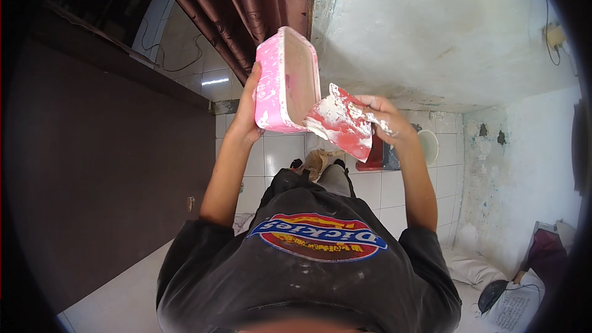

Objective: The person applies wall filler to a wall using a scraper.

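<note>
My left hand [248, 108] grips a pink plastic tub [270, 80] by its left side. The tub is tipped so that its mouth faces right, and white paste is smeared over its rim and outer wall. In my right hand [391, 122] is a red flat putty spreader [354, 139], pinched at its right side between thumb and fingers. White paste coats much of the spreader, and some sticks to my fingers. The spreader's left edge lies at the tub's lower right rim; whether they touch I cannot tell.
A patchy pale wall [419, 31] rises ahead and to the right. A brown curtain [246, 0] hangs beyond the tub. At left is a large dark brown panel [111, 148]. A whitish bucket [430, 148] stands on the tiled floor [394, 188]; a pale sack [515, 305] lies lower right.
</note>
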`<state>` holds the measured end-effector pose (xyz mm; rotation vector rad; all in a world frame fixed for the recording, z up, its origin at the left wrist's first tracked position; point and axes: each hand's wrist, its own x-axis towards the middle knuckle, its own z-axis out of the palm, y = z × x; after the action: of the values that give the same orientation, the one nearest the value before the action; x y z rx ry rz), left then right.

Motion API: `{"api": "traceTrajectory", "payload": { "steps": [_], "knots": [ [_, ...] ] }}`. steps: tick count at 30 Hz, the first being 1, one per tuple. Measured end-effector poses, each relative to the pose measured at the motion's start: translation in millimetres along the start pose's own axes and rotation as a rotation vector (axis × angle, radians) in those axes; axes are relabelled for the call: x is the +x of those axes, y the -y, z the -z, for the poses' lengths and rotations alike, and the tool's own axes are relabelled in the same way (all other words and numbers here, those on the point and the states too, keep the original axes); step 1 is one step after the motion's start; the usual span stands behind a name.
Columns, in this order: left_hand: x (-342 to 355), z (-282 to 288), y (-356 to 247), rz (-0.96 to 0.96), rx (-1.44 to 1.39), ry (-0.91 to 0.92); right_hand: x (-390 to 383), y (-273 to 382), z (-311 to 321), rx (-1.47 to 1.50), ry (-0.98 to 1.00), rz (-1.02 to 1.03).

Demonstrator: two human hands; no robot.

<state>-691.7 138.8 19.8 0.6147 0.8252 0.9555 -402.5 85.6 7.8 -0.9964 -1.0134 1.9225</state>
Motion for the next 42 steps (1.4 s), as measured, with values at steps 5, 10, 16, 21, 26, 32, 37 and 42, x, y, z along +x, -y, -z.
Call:
{"api": "traceTrajectory", "payload": {
  "steps": [5, 10, 16, 21, 26, 32, 37, 42],
  "knots": [
    [-1, -5, 24, -0.112, -0.276, -0.069, -5, -36, 6, 0.385, -0.221, 0.095],
    [-6, -30, 61, -0.166, -0.455, -0.058, -2, -36, 5, 0.779, -0.160, 0.278],
    [-15, -63, 85, -0.188, -0.507, -0.034, -11, 37, 31, 0.658, -0.281, 0.497],
    [-23, -81, 99, -0.221, -0.426, -0.106, -12, 125, 78, 0.179, -0.548, 0.975],
    [-33, -85, 108, -0.268, -0.364, -0.180, -13, 183, 73, -0.696, -0.880, 1.112],
    [-26, -82, 98, -0.249, -0.332, -0.206, 46, 178, 47, -1.513, -1.292, 1.215],
    [-18, -62, 82, -0.217, -0.347, -0.173, 78, 125, 23, -1.510, -1.277, 1.102],
    [-13, -31, 62, -0.186, -0.315, -0.091, 59, 135, 21, -1.183, -1.167, 1.176]
  ]
}}
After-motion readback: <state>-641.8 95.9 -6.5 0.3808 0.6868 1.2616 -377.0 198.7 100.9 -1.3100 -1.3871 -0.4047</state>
